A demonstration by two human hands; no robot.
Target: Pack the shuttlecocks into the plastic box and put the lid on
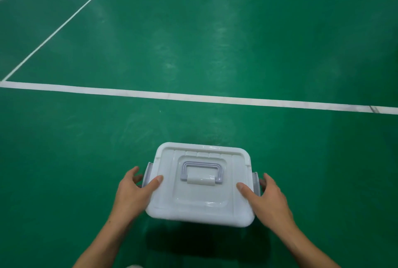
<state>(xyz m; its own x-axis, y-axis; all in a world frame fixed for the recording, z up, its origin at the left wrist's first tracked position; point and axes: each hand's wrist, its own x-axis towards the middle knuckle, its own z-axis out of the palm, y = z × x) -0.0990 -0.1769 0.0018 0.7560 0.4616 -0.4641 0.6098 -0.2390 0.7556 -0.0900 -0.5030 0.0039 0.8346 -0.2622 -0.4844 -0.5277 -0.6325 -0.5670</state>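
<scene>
Green court floor [215, 41] all round, glossy, with a broad white line [193, 97] crossing just beyond the box and a thinner white line [64, 19] running off diagonally to the far left. No table; everything sits at floor level.

The plastic box [200, 183] is right in front of me, between my two hands, with the lid [200, 198] already on top. The grey carry handle [201, 174] lies flat in its recess. No shuttlecocks in sight; the walls are hidden under the lid, so I cannot tell what is inside.

My left hand [134, 192] holds the left end, thumb pressed on the lid top, fingers spread and reaching down around the left side latch [148, 173]. My right hand [267, 196] mirrors it: thumb on the lid, fingers apart and curving behind the right side latch [255, 181]. Both latches appear to stand out from the sides, so I judge them not yet snapped home.

Step in hand, as I read it: seating and locking the lid.
- Keep thumbs pressing down evenly so the lid sits level on the rim.
- Pull both latches in together, not one first, or the lid may tip up on the other side.
- Keep fingertips clear of the latch edge.

Room: open floor on every side, nothing near to knock. The box's near edge casts a dark shadow [204, 244] towards me.
</scene>
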